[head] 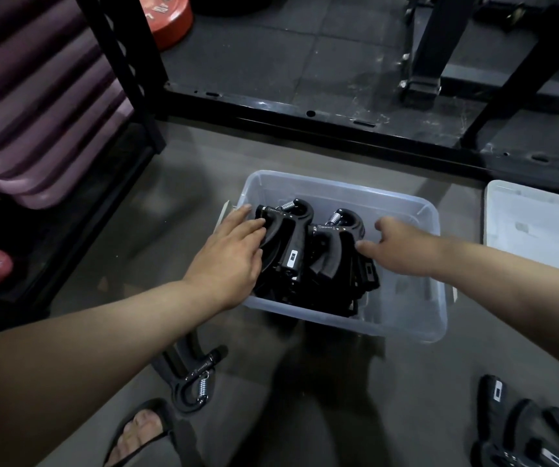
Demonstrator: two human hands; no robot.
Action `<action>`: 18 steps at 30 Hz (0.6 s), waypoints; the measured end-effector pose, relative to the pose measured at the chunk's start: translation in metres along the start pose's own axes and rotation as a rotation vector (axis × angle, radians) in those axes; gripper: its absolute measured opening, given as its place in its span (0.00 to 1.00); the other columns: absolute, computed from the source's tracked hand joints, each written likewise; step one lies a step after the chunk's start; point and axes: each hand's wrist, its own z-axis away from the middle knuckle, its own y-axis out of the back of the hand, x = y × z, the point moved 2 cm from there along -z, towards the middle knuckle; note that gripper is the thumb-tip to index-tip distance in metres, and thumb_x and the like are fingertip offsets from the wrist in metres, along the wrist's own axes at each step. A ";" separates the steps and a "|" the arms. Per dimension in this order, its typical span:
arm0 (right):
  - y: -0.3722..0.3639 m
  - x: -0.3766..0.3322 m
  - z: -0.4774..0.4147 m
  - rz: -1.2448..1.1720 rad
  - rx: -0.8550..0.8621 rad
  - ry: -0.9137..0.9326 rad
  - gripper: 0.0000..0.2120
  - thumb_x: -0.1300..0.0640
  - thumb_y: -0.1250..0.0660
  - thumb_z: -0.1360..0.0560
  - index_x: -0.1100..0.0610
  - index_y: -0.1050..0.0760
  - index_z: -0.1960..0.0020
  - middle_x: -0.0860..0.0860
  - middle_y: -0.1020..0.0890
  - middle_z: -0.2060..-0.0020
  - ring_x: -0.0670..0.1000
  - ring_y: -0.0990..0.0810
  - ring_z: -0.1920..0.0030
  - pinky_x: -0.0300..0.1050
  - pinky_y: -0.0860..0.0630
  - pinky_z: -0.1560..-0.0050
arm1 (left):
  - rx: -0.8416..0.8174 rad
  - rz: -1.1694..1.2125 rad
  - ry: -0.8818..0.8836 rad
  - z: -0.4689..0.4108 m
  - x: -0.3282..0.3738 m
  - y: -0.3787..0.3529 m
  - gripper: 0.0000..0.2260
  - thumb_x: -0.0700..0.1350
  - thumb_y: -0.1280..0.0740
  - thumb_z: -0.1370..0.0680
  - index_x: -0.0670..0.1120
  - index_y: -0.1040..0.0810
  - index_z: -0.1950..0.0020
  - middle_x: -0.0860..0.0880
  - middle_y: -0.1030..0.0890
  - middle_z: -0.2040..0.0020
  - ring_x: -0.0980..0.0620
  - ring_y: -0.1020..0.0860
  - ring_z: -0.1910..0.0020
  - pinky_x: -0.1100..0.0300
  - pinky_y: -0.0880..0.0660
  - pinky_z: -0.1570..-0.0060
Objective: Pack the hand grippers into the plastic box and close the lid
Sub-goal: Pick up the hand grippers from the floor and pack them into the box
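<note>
Fingers [254,227] of both hands rest on hand grippers [291,241] inside box [416,318].

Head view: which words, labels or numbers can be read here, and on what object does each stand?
None can be read.
Red weight plate: white raised characters, cut off by the edge, not legible.
Hand grippers in the plastic box: small white label and scale marks, too small.
Hand gripper on the floor: white label, blurred.

Both hands [227,254] on boxed hand grippers [291,241]
</note>
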 end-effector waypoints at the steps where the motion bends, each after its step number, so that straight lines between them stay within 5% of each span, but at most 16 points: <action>1: -0.005 0.000 0.001 -0.017 -0.067 -0.041 0.23 0.41 0.37 0.23 0.58 0.33 0.39 0.59 0.17 0.52 0.57 0.17 0.55 0.51 0.19 0.52 | -0.001 -0.002 -0.005 0.000 0.000 0.000 0.21 0.48 0.43 0.21 0.41 0.27 0.31 0.48 0.29 0.29 0.49 0.45 0.23 0.58 0.51 0.25; 3: -0.010 -0.003 0.003 -0.040 -0.084 -0.034 0.21 0.41 0.38 0.23 0.57 0.37 0.44 0.58 0.17 0.61 0.55 0.18 0.64 0.49 0.19 0.59 | -0.010 -0.001 -0.016 0.000 0.000 0.001 0.22 0.49 0.42 0.22 0.41 0.27 0.32 0.47 0.28 0.30 0.48 0.44 0.24 0.57 0.50 0.25; 9: -0.012 -0.014 0.013 -0.033 0.132 0.076 0.20 0.44 0.35 0.27 0.56 0.36 0.46 0.52 0.21 0.62 0.53 0.20 0.64 0.45 0.24 0.66 | -0.033 0.073 0.006 0.002 0.000 0.003 0.21 0.46 0.39 0.22 0.45 0.29 0.29 0.51 0.25 0.33 0.51 0.49 0.23 0.57 0.48 0.25; 14: -0.028 -0.005 0.008 0.046 0.046 0.006 0.23 0.39 0.42 0.23 0.59 0.37 0.43 0.56 0.20 0.57 0.58 0.19 0.58 0.51 0.22 0.52 | -0.052 0.080 0.024 0.001 0.001 0.004 0.21 0.46 0.39 0.21 0.45 0.31 0.28 0.50 0.23 0.36 0.52 0.51 0.23 0.59 0.51 0.25; 18: -0.039 -0.008 0.008 -0.042 0.073 0.059 0.24 0.45 0.45 0.22 0.63 0.41 0.36 0.57 0.18 0.61 0.56 0.20 0.67 0.53 0.20 0.56 | -0.062 0.089 0.037 0.001 0.001 0.003 0.21 0.46 0.40 0.21 0.46 0.32 0.27 0.50 0.24 0.36 0.53 0.52 0.23 0.60 0.51 0.25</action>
